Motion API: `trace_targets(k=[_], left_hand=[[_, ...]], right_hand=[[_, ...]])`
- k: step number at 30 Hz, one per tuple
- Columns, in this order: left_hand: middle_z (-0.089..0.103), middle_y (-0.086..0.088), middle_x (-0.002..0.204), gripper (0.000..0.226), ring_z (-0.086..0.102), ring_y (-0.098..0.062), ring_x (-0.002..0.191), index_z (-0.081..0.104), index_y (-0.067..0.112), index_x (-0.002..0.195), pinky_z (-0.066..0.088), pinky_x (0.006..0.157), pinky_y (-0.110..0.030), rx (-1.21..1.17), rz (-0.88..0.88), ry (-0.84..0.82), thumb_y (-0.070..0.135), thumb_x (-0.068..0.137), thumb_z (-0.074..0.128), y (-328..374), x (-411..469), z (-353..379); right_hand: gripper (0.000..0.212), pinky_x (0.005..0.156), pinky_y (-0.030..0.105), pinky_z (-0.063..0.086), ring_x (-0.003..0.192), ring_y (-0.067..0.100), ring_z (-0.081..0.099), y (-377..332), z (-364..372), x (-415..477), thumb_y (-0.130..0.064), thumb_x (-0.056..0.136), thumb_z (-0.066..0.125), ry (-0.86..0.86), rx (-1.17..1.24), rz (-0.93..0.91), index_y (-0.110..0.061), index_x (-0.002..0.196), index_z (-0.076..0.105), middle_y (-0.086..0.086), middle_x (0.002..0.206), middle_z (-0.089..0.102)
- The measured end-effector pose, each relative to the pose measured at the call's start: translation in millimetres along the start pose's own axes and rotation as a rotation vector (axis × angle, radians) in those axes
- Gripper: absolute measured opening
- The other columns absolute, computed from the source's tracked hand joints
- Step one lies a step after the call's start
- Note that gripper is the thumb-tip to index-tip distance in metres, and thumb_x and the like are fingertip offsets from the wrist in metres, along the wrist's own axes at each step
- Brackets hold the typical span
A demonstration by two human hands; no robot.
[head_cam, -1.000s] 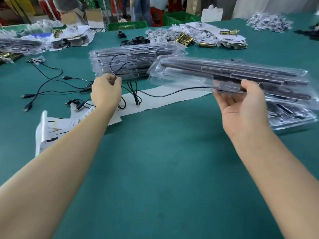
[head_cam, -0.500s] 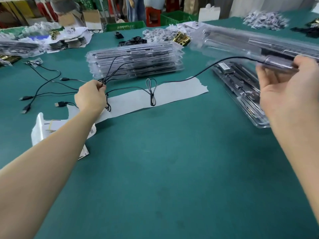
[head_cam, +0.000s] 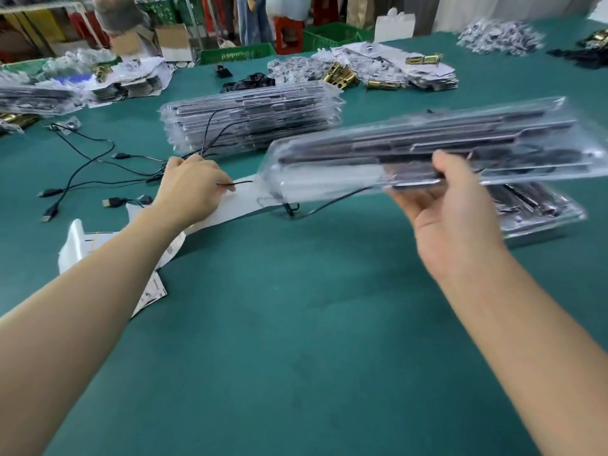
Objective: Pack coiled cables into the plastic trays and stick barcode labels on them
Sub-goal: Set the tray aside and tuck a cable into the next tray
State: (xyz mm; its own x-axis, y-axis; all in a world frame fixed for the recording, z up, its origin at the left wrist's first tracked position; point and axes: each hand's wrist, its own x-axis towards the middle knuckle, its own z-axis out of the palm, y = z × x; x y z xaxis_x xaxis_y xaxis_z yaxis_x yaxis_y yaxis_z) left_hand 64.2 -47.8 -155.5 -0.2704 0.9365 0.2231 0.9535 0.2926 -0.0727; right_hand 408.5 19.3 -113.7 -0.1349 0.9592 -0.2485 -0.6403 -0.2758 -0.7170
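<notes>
Clear plastic tray (head_cam: 427, 153), long and thin, is held above the green table (head_cam: 296, 324) by the right hand (head_cam: 450, 205): thumb on top, fingers under, clamped mid-length on its near edge. Looks light but flexy, slick, likely to bow at the ends; a central hold suits it. Left hand (head_cam: 190, 189), closed grip pinching a thin black cable (head_cam: 237, 183), limp and tangle-prone, near the tray stack (head_cam: 250, 123). More cables (head_cam: 82, 166) lie loose at left.
</notes>
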Motion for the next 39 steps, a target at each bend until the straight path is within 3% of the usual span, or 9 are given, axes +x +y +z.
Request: trace_targets(k=[6,11,15,20,24,27,32,34,39], left_hand=[[0.069,-0.007,0.098,0.019,0.061,-0.032,0.083,0.081,0.021,0.109,0.047,0.074,-0.038,-0.319,0.122,0.307,0.014,0.1,0.065,11.8,6.3,-34.5],[0.054,-0.011,0.099,0.025,0.049,-0.026,0.094,0.08,0.021,0.112,0.048,0.077,-0.041,-0.389,0.244,0.417,0.007,0.1,0.063,33.3,12.3,-69.9],[0.04,0.013,0.091,0.027,0.039,-0.011,0.089,0.078,0.029,0.11,0.04,0.075,-0.032,-0.378,0.328,0.591,0.012,0.1,0.06,41.5,-3.3,-96.3],[0.042,0.005,0.084,0.024,0.039,-0.008,0.084,0.079,0.028,0.101,0.039,0.076,-0.032,-0.383,0.02,0.723,0.02,0.099,0.057,16.4,-53.4,-102.2],[0.042,0.015,0.081,0.028,0.043,0.001,0.082,0.075,0.038,0.096,0.044,0.08,-0.036,-0.424,-0.264,0.559,0.025,0.095,0.05,-2.5,-100.6,-88.3],[0.048,0.008,0.086,0.031,0.044,-0.01,0.076,0.072,0.045,0.079,0.046,0.074,-0.04,-0.399,-0.3,0.369,0.027,0.091,0.05,-9.3,-127.0,-78.3],[0.057,0.006,0.122,0.053,0.044,-0.023,0.119,0.06,0.056,0.078,0.037,0.104,-0.052,-0.179,-0.192,-0.197,0.004,0.086,0.06,-16.3,-147.0,-85.6],[0.053,0.006,0.137,0.055,0.041,-0.022,0.132,0.056,0.055,0.09,0.032,0.114,-0.048,-0.271,-0.132,-0.259,0.001,0.083,0.061,-17.9,-153.5,-91.6],[0.064,0.009,0.099,0.017,0.061,-0.015,0.095,0.065,0.031,0.091,0.049,0.082,-0.035,-0.655,0.031,0.43,0.017,0.085,0.056,43.6,-158.9,-90.9]], right_hand=[[0.015,0.068,0.036,0.063,0.089,0.03,0.075,55.2,-6.7,-24.1,-0.011,0.1,0.062,-0.072,-0.07,0.159,-0.006,0.114,0.057,0.016,0.093,0.072],[0.021,0.077,0.039,0.064,0.099,0.032,0.075,74.1,-11.5,-36.3,-0.013,0.099,0.064,-0.102,-0.139,0.217,-0.007,0.118,0.058,0.013,0.098,0.073],[0.032,0.084,0.04,0.063,0.106,0.033,0.073,71.4,-19.0,-38.2,-0.015,0.097,0.068,-0.044,-0.119,0.258,-0.005,0.126,0.057,0.015,0.116,0.073],[0.007,0.066,0.034,0.062,0.098,0.034,0.073,48.9,-35.2,-38.4,-0.014,0.099,0.061,-0.096,0.004,0.291,-0.008,0.102,0.061,0.018,0.11,0.069],[0.01,0.064,0.032,0.063,0.116,0.039,0.069,32.8,-43.2,-37.4,-0.014,0.101,0.055,-0.148,0.038,0.291,-0.006,0.105,0.057,0.025,0.125,0.069],[0.02,0.066,0.032,0.063,0.113,0.04,0.07,28.9,-43.3,-37.8,-0.012,0.102,0.052,-0.158,0.077,0.272,-0.005,0.12,0.053,0.029,0.131,0.065],[0.016,0.072,0.035,0.064,0.116,0.037,0.069,38.6,-33.8,-43.2,-0.013,0.102,0.056,-0.099,0.054,0.239,-0.003,0.115,0.058,0.027,0.129,0.066],[0.01,0.071,0.036,0.063,0.109,0.035,0.072,48.8,-30.4,-48.3,-0.012,0.103,0.056,-0.088,0.008,0.234,-0.004,0.107,0.059,0.026,0.12,0.07],[0.01,0.072,0.037,0.064,0.113,0.037,0.07,77.8,-22.2,-60.7,-0.012,0.103,0.058,-0.052,-0.056,0.276,-0.005,0.099,0.062,0.022,0.105,0.074]])
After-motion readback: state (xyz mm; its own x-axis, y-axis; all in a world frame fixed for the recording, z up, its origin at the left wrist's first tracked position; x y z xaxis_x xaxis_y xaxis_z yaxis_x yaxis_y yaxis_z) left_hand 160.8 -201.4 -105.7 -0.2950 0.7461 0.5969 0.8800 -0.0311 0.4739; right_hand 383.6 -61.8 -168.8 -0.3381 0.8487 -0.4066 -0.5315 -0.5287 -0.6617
